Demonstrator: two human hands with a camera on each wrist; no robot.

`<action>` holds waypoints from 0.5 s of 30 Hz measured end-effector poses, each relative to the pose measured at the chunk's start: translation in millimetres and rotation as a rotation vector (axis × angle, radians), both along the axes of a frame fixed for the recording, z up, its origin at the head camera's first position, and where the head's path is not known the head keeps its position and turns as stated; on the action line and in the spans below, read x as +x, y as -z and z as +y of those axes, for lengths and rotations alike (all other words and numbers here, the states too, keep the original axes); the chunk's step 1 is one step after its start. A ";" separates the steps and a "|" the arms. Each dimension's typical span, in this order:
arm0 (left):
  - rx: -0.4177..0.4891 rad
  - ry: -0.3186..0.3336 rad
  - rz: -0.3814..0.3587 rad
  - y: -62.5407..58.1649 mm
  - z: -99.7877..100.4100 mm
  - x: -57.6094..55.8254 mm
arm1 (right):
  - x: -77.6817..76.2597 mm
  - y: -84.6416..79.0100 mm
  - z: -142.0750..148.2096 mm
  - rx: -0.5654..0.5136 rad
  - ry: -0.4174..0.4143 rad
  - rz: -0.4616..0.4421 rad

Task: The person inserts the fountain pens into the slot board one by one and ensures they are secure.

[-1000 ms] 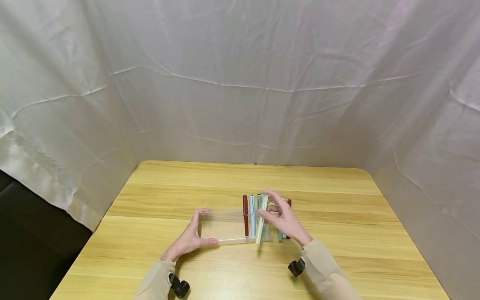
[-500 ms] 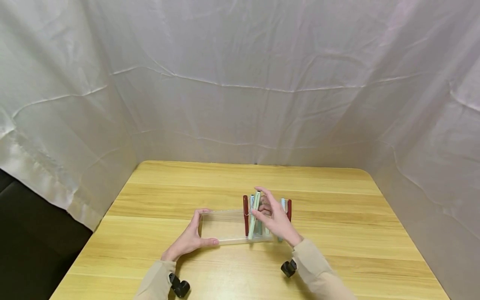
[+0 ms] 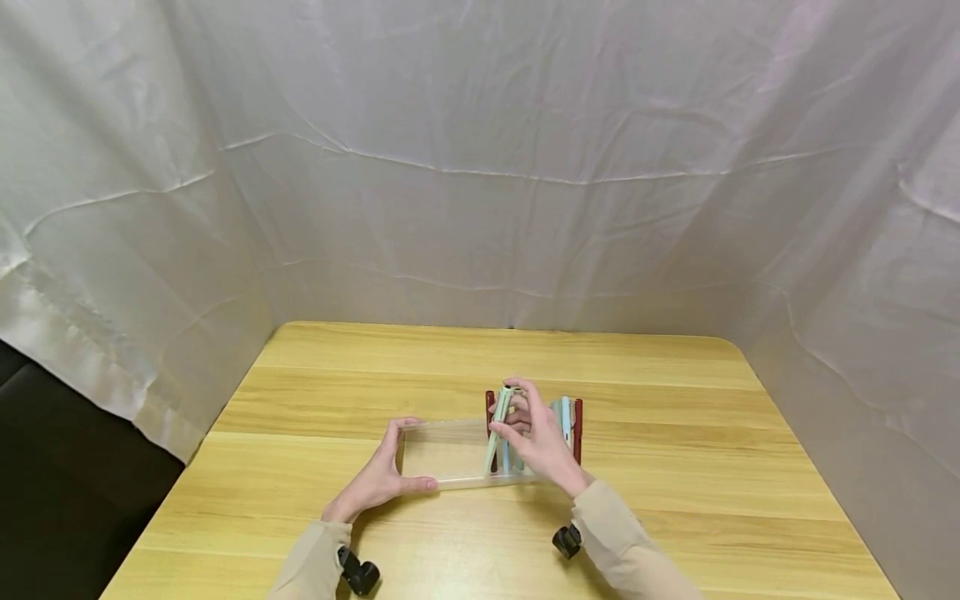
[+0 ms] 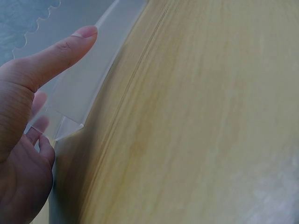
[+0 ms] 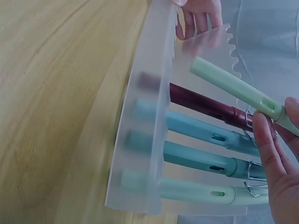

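My left hand (image 3: 381,473) grips the left end of a clear plastic pen rack (image 3: 446,450), thumb along its front wall. In the left wrist view, the thumb lies over the rack's front lip (image 4: 79,93). My right hand (image 3: 543,440) pinches a light green pen (image 5: 229,84) between thumb and fingers, tilted above the rack. Below it, side by side in the rack's notches, lie a dark red pen (image 5: 201,102), a light blue pen (image 5: 198,128), a teal pen (image 5: 196,158) and another light green pen (image 5: 191,191). In the head view, my right hand partly hides them.
Right of the rack, a light blue pen (image 3: 566,417) and a dark red pen (image 3: 578,429) lie on the wooden table (image 3: 675,467), a greenish pen partly hidden beside them. Pale curtains (image 3: 480,208) hang behind the table. A dark surface (image 3: 67,492) shows at the left.
My right hand has moved left with the light green pen, from over the rack's right part toward the dark red pen there. My left hand and the rack stay put.
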State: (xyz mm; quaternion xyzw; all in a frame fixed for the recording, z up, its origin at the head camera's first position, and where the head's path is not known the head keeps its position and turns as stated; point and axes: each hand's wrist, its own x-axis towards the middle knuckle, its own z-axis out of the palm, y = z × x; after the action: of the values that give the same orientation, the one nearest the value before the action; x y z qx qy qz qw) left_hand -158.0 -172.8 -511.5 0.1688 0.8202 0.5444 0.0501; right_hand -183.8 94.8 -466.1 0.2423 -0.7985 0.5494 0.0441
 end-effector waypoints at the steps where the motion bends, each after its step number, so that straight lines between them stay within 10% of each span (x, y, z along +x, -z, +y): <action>1: 0.000 0.000 0.000 0.1 0.1 -0.1 | -1.4 3.1 -0.2 0.003 -0.004 0.012; 15: 0.013 -0.005 -0.002 -0.6 1.0 0.2 | 10.7 -9.6 -11.7 0.055 0.010 0.133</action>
State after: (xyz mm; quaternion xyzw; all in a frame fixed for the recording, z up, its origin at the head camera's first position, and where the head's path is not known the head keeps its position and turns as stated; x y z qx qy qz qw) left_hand -157.7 -171.8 -510.9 0.1665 0.8169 0.5501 0.0485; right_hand -173.0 83.1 -456.5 0.2753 -0.8098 0.5096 0.0929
